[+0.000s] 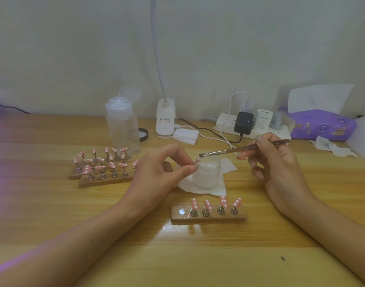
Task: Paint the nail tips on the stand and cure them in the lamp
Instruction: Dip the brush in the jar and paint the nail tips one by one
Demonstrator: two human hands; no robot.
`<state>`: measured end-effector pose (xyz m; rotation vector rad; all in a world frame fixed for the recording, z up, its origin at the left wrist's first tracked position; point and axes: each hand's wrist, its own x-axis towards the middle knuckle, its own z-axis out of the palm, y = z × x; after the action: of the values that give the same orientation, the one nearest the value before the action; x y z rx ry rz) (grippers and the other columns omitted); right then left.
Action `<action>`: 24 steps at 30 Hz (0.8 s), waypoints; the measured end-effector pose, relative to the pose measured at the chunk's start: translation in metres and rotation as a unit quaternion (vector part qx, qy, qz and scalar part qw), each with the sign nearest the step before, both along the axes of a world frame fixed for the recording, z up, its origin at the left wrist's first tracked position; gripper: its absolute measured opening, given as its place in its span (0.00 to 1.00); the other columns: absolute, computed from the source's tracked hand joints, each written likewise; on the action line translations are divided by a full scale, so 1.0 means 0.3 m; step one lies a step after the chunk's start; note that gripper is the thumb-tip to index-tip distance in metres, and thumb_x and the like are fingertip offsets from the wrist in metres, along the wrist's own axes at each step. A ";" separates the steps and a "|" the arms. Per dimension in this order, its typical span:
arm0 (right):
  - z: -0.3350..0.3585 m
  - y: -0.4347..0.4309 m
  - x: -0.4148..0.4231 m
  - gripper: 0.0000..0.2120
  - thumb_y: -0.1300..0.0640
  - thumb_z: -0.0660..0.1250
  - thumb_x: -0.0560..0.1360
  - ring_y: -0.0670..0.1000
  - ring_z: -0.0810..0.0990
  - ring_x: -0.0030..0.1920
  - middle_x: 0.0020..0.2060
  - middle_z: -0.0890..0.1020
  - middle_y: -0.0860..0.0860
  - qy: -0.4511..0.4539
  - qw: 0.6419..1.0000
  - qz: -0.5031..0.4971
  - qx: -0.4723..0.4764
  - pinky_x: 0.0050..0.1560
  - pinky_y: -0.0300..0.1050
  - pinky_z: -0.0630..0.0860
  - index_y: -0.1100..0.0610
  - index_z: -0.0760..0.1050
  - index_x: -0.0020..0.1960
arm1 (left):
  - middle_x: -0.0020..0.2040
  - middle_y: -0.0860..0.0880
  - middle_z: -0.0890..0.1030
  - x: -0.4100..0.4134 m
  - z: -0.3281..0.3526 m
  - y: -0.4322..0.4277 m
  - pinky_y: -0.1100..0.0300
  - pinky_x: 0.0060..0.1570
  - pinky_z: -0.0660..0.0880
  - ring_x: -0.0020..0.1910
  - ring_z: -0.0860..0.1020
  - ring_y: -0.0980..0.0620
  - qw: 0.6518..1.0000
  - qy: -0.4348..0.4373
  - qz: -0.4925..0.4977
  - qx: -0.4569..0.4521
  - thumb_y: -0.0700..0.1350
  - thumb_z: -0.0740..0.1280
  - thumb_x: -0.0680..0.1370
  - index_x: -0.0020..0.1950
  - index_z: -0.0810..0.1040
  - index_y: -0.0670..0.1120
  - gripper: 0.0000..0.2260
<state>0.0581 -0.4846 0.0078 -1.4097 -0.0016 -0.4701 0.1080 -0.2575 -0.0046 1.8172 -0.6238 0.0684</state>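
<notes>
Nearest, a wooden stand carries four pink dotted nail tips. Beyond it the left hand pinches a loose tip at the rim of a white jar — the right hand grips a brush, bristles above the jar. Farther left, more stands hold tips.

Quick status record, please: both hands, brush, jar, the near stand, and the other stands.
left hand: pinches one pink dotted nail tip beside the jar
right hand: holds the brush
brush: bristles over the jar's rim, contact unclear
jar: open, on white tissue
near stand: four dotted tips, leftmost slot empty
far stands: to the left, full of dotted tips
</notes>
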 end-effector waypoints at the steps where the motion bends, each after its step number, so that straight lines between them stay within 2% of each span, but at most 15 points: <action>1: 0.004 0.004 -0.002 0.11 0.49 0.64 0.77 0.44 0.75 0.30 0.36 0.85 0.55 -0.005 1.000 0.008 -0.002 0.25 0.35 0.67 0.47 0.75 0.36 | 0.45 0.56 0.85 -0.001 0.001 0.000 0.56 0.32 0.72 0.26 0.67 0.54 1.000 0.001 0.000 0.000 0.47 0.76 0.73 0.40 0.81 0.50 0.05; 3: 0.005 0.009 -0.002 0.10 0.48 0.65 0.75 0.45 0.75 0.30 0.36 0.85 0.56 0.000 1.000 0.009 -0.018 0.24 0.35 0.67 0.46 0.76 0.36 | 0.45 0.56 0.85 -0.001 0.002 0.000 0.56 0.32 0.72 0.26 0.67 0.55 1.000 0.000 -0.001 0.000 0.46 0.76 0.73 0.40 0.80 0.50 0.06; 5: -0.001 0.004 0.001 0.10 0.52 0.63 0.79 0.45 0.74 0.30 0.35 0.85 0.55 0.016 1.000 -0.008 -0.019 0.24 0.35 0.67 0.51 0.74 0.40 | 0.45 0.56 0.85 0.000 0.001 0.000 0.57 0.32 0.71 0.26 0.67 0.55 1.000 -0.001 -0.001 0.001 0.46 0.76 0.73 0.40 0.80 0.51 0.06; 7: -0.004 -0.003 0.003 0.11 0.55 0.62 0.81 0.44 0.74 0.30 0.35 0.85 0.55 0.017 1.000 -0.015 -0.002 0.24 0.34 0.67 0.51 0.73 0.40 | 0.45 0.57 0.85 0.000 -0.001 0.000 0.58 0.31 0.71 0.26 0.67 0.55 1.000 -0.004 0.000 0.004 0.47 0.75 0.73 0.40 0.80 0.51 0.05; 9: 0.000 0.000 -0.001 0.12 0.52 0.63 0.79 0.45 0.75 0.30 0.35 0.85 0.55 0.002 1.000 -0.001 0.000 0.24 0.35 0.67 0.47 0.75 0.37 | 0.44 0.57 0.84 0.000 -0.001 0.001 0.59 0.31 0.71 0.26 0.67 0.55 1.000 -0.006 -0.001 0.005 0.47 0.75 0.73 0.40 0.81 0.51 0.05; 11: 0.001 0.005 -0.003 0.09 0.48 0.65 0.75 0.45 0.75 0.31 0.35 0.85 0.56 -0.002 1.000 0.013 -0.019 0.24 0.35 0.67 0.49 0.75 0.38 | 0.44 0.57 0.84 0.001 0.000 0.002 0.62 0.30 0.70 0.26 0.66 0.56 1.000 -0.009 -0.004 0.001 0.46 0.75 0.73 0.40 0.80 0.51 0.05; 15: -0.009 -0.007 0.004 0.10 0.55 0.62 0.81 0.44 0.74 0.31 0.34 0.84 0.55 0.012 1.000 -0.016 -0.003 0.24 0.34 0.66 0.52 0.72 0.40 | 0.43 0.57 0.84 -0.002 -0.001 0.001 0.64 0.29 0.67 0.25 0.65 0.57 1.000 -0.015 -0.009 -0.001 0.45 0.75 0.73 0.39 0.80 0.50 0.06; 20: -0.006 0.002 0.004 0.09 0.49 0.65 0.76 0.45 0.74 0.31 0.35 0.85 0.55 0.004 1.000 0.011 -0.021 0.24 0.34 0.66 0.53 0.72 0.41 | 0.44 0.56 0.85 -0.001 0.000 0.000 0.64 0.29 0.67 0.25 0.64 0.57 1.000 -0.017 -0.012 -0.001 0.44 0.75 0.74 0.40 0.80 0.48 0.06; 24: -0.009 -0.008 0.006 0.11 0.54 0.62 0.81 0.44 0.74 0.30 0.35 0.84 0.55 0.010 1.000 -0.005 -0.001 0.23 0.34 0.66 0.52 0.73 0.40 | 0.45 0.56 0.85 0.000 0.001 -0.002 0.64 0.29 0.67 0.25 0.64 0.56 1.000 -0.018 -0.012 0.002 0.44 0.75 0.74 0.40 0.80 0.48 0.06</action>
<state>0.0598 -0.4870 0.0049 -1.4170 0.0218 -0.4646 0.1079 -0.2581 -0.0043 1.8158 -0.6712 0.0848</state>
